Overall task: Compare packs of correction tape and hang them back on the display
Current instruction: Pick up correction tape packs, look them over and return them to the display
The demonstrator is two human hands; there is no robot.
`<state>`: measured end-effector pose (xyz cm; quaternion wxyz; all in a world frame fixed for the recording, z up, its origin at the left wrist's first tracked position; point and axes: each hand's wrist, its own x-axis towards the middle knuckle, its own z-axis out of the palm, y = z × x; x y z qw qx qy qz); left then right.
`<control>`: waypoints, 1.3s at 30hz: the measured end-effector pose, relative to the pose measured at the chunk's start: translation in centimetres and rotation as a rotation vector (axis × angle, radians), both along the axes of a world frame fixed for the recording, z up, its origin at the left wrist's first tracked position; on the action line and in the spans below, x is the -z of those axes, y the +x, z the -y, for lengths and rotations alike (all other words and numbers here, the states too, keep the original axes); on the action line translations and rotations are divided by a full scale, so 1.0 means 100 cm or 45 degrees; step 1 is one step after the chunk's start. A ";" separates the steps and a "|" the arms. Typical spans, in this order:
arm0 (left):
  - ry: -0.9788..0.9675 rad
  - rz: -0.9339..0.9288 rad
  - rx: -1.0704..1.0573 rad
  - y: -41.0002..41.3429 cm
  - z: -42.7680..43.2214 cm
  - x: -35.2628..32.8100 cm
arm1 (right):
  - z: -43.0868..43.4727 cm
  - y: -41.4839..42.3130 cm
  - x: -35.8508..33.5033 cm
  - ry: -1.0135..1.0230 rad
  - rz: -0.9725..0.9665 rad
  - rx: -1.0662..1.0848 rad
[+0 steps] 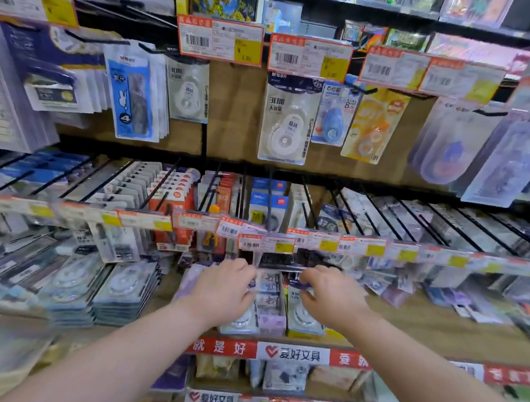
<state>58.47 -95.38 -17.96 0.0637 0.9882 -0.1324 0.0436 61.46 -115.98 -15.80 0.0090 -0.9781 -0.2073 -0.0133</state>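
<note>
Both my hands reach to the middle row of the store display, just under the price tags. My left hand (pixel 223 291) pinches the top left of a clear correction tape pack (pixel 267 291) that hangs there. My right hand (pixel 332 296) grips the top of the neighbouring blue-and-white correction tape pack (pixel 303 318). More packs with round white tape dispensers (pixel 238 324) hang under my left hand. The exact fingertip contact is blurred. On the upper row hang a white 30 m tape pack (pixel 287 123), a blue one (pixel 333 117) and a yellow one (pixel 372 127).
Black wire hooks (pixel 270 195) jut out toward me above my hands, each ending in a price tag strip (pixel 266 243). Stacks of tape packs (pixel 123 291) lie at left. A red and white shelf-edge banner (pixel 293 353) runs below my wrists.
</note>
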 end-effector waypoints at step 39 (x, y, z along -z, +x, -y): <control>-0.652 -0.550 -0.843 0.058 0.012 0.148 | 0.041 0.116 0.164 0.321 -0.801 0.546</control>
